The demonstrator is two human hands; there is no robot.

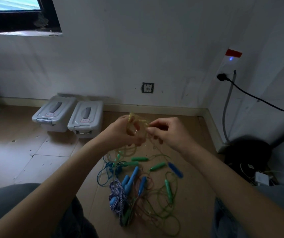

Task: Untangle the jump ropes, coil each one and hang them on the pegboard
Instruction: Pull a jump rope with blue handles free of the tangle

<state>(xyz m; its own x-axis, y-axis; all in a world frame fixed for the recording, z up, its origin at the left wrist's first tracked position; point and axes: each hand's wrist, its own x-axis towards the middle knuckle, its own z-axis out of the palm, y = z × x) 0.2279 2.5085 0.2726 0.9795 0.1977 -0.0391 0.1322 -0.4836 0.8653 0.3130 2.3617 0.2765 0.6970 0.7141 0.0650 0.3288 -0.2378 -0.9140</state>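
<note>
Yellow rope point(136, 124) light, limp, slick: left hand point(120, 133) grip holding coil, right hand point(168, 133) pinching strand; best held at handles.

Both hands raised over floor. Left hand point(120, 131) grips coiled yellow rope point(136, 125); right hand point(168, 133) pinches a strand of it. Below, tangled pile of jump ropes point(143, 188), green and blue handles. Two grey lidded bins point(69, 115) by wall.

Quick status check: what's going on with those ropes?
Both hands, left and right, hold yellow rope. Remaining ropes tangled on floor. No pegboard in view.
</note>
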